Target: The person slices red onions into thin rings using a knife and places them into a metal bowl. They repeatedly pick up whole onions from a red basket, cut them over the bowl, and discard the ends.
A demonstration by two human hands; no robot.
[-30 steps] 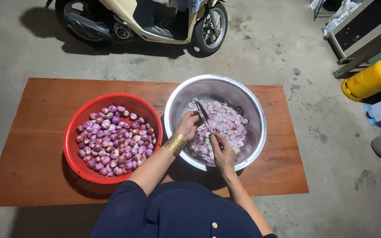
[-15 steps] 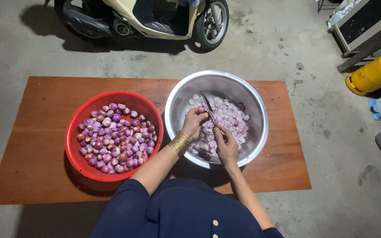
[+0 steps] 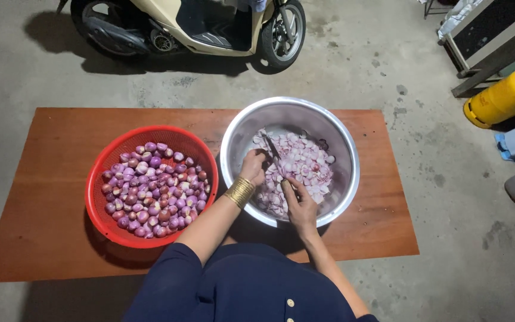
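Both hands sit inside the steel bowl (image 3: 347, 173), close together over the near side of the heap of cut shallot pieces (image 3: 302, 164). From here I read my right hand (image 3: 300, 206) as closed round the handle of a knife (image 3: 272, 154), whose dark blade runs up and to the left, away from my body, its tip out over the middle of the pieces. My left hand (image 3: 253, 169) is curled shut just to the left of the blade, fingers bent down; I judge it is pinching a shallot against the knife, but the piece itself is hidden under the fingers, so I cannot be sure what it holds. A gold bangle (image 3: 239, 192) sits on that wrist. The blade's long axis lies diagonally between the two hands, so the left hand is the one nearer the cutting edge and the right hand trails behind at the handle end. Whole purple shallots (image 3: 153, 188) fill the red basket (image 3: 99, 206), which touches the bowl's left rim and lies to the left of my left forearm, the nearer arm to it. Both containers rest on the brown wooden bench (image 3: 43, 197). Beyond the bench a scooter (image 3: 210, 24) stands on the concrete floor, and a yellow gas cylinder (image 3: 505, 95) lies well off to the right.
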